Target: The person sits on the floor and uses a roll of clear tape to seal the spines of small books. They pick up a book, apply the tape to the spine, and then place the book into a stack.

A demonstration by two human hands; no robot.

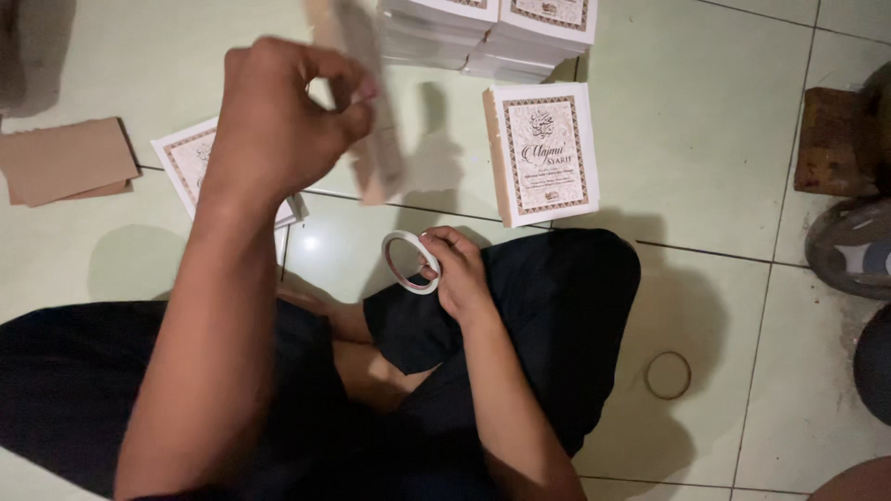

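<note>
Raised left hand [278, 121] pinched a blurred, light, stiff booklet [371, 121] by its edge, above the tape roll [409, 263]; right hand [457, 271] clamped that light, rigid ring at its rim, just below the cream book [543, 153] on the floor.

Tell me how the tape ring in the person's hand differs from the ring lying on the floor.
The tape ring is white with a reddish inner edge, while the floor ring is plain brown. The tape ring is held up on edge by the right hand; the floor ring lies flat on the tiles, untouched. Both are thin round hoops of similar size.
</note>
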